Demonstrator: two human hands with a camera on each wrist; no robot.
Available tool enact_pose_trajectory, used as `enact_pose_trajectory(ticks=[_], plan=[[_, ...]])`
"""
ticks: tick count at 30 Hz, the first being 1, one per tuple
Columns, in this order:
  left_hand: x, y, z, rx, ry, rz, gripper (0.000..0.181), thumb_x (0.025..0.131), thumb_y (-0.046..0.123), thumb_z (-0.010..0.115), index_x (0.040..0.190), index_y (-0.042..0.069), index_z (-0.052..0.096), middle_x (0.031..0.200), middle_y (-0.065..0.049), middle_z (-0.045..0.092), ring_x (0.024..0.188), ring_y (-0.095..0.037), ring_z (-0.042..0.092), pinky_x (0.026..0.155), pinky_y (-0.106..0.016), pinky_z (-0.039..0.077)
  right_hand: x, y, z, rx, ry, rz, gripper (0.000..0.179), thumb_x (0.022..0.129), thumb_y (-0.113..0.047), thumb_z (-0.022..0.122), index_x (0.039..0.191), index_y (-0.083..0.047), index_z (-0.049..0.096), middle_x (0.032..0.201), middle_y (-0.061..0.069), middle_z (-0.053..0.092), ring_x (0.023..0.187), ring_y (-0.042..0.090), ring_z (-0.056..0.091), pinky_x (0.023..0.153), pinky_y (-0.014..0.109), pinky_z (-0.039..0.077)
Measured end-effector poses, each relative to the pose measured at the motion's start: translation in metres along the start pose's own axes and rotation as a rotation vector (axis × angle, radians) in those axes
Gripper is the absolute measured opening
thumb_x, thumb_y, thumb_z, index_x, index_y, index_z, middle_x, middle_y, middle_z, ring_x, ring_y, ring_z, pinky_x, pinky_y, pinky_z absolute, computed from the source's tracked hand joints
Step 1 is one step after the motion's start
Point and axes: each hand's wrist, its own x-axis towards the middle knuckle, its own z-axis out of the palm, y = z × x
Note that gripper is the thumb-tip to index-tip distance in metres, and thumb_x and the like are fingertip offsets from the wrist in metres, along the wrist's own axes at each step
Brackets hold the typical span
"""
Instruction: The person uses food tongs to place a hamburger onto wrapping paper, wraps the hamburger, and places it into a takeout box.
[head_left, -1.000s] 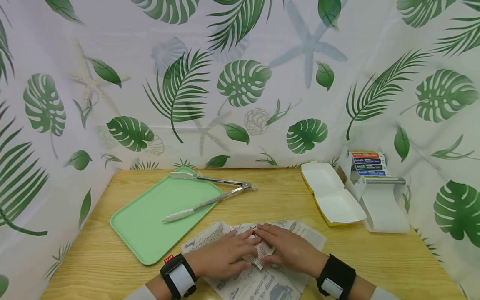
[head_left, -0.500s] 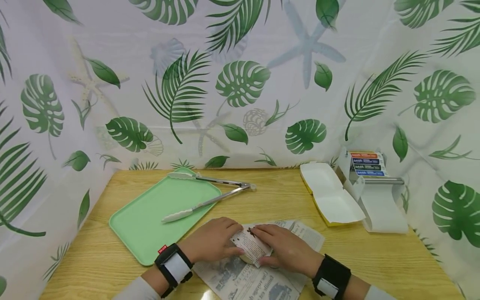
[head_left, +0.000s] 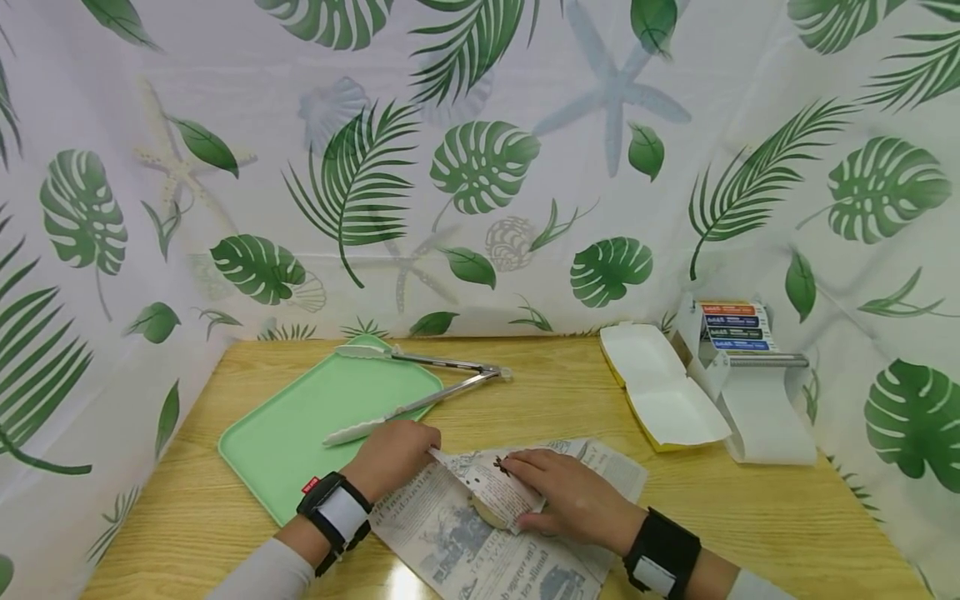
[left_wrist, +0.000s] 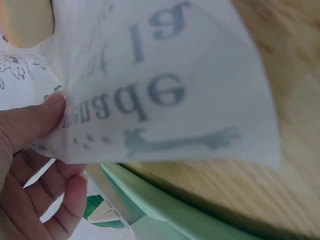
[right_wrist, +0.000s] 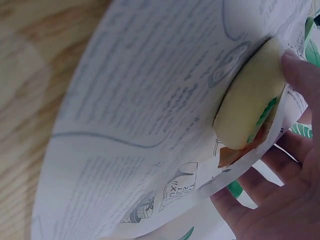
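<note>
A hamburger point(right_wrist: 247, 100) lies on newspaper-print wrapping paper point(head_left: 461, 546) at the front of the table. Its pale bun, green lettuce and a brown layer show in the right wrist view; in the head view a flap of paper covers most of it. My right hand point(head_left: 573, 492) holds the hamburger through the flap, thumb at the bun and fingers behind the paper. At the left, my left hand point(head_left: 393, 454) pinches the paper's edge between thumb and fingers and lifts it off the table. The bun's edge point(left_wrist: 27, 22) also shows in the left wrist view.
A green tray point(head_left: 300, 442) stands at the left, with metal tongs point(head_left: 450, 364) lying spread across it. At the right are an unfolded yellow-and-white box point(head_left: 667, 392) and a dispenser point(head_left: 738, 333) with a white paper strip hanging out.
My left hand has come off the paper over the hamburger, moved left and taken hold of the paper's edge, raising it. My right hand stays nearly where it was on the hamburger.
</note>
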Motion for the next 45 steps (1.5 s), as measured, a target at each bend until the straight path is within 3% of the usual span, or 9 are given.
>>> enact_pose_trajectory(ticks=[6,12,18,21,23,26,31,39,45], plan=[[-0.003,-0.010,-0.001,-0.039,-0.004,-0.087,0.033,0.083,0.033,0.080,0.076,0.019,0.052,0.063,0.007,0.048,0.057,-0.005,0.041,0.055,-0.022,0.033,0.001,-0.001,-0.001,0.002,-0.015,-0.001,0.076,0.087,-0.049,0.076,0.151,-0.019,0.048,0.150,0.002,0.056,0.136,0.024,0.057,0.110,0.048,0.049],[-0.011,-0.028,-0.012,-0.230,-0.155,-0.098,0.017,0.094,0.026,0.072,0.082,0.021,0.061,0.072,0.009,0.056,0.065,-0.007,0.047,0.063,-0.024,0.039,0.000,0.000,-0.001,-0.001,-0.018,-0.015,0.076,0.087,-0.049,0.076,0.151,-0.018,0.048,0.150,0.003,0.055,0.136,0.024,0.056,0.110,0.047,0.049],[-0.015,-0.032,-0.011,-0.085,-0.159,-0.032,0.021,0.096,0.026,0.070,0.079,0.022,0.058,0.073,0.010,0.055,0.066,-0.006,0.047,0.062,-0.024,0.039,0.000,0.000,-0.002,-0.002,-0.029,-0.017,0.076,0.088,-0.051,0.075,0.151,-0.019,0.048,0.151,0.001,0.054,0.137,0.024,0.056,0.110,0.047,0.049],[-0.018,-0.020,-0.015,-0.020,-0.146,-0.001,0.010,0.097,0.009,0.066,0.097,0.019,0.068,0.091,0.004,0.064,0.083,-0.013,0.061,0.072,-0.029,0.051,0.000,-0.001,-0.002,0.010,-0.043,-0.009,0.076,0.088,-0.051,0.075,0.152,-0.020,0.047,0.152,0.001,0.053,0.137,0.024,0.055,0.111,0.048,0.048],[-0.017,-0.006,-0.019,-0.016,-0.139,0.048,0.028,0.095,0.001,0.062,0.116,0.018,0.068,0.111,-0.002,0.066,0.104,-0.020,0.064,0.088,-0.036,0.055,0.000,-0.001,-0.002,0.014,-0.040,-0.006,0.077,0.088,-0.050,0.075,0.152,-0.020,0.046,0.152,0.001,0.053,0.137,0.024,0.055,0.111,0.048,0.048],[-0.012,0.022,-0.020,-0.018,-0.136,0.213,0.045,0.095,0.004,0.059,0.137,0.019,0.060,0.136,-0.004,0.060,0.131,-0.025,0.055,0.107,-0.044,0.050,-0.002,-0.001,-0.001,0.017,-0.017,0.000,0.079,0.087,-0.050,0.076,0.153,-0.019,0.046,0.152,0.002,0.053,0.138,0.024,0.055,0.111,0.048,0.048],[-0.010,0.053,-0.006,0.046,-0.102,0.468,0.037,0.105,0.027,0.054,0.142,0.023,0.057,0.142,0.002,0.061,0.131,-0.014,0.057,0.108,-0.032,0.050,-0.004,0.000,0.003,0.005,0.035,-0.022,0.081,0.088,-0.052,0.074,0.154,-0.016,0.044,0.154,0.002,0.052,0.141,0.025,0.051,0.113,0.047,0.046],[-0.016,0.053,0.006,0.118,-0.050,0.482,0.036,0.107,0.035,0.050,0.142,0.030,0.058,0.140,0.007,0.063,0.126,-0.011,0.060,0.103,-0.028,0.053,-0.008,0.000,0.009,-0.019,0.050,-0.002,0.081,0.088,-0.052,0.075,0.152,-0.013,0.045,0.153,0.006,0.051,0.140,0.026,0.052,0.112,0.046,0.047],[-0.009,0.060,0.019,0.122,0.067,0.492,0.031,0.099,0.049,0.060,0.122,0.030,0.066,0.125,0.009,0.066,0.110,-0.010,0.059,0.093,-0.026,0.053,-0.011,0.002,0.010,-0.011,0.048,0.021,0.082,0.087,-0.050,0.076,0.153,-0.013,0.045,0.154,0.006,0.050,0.141,0.025,0.050,0.112,0.046,0.048]])
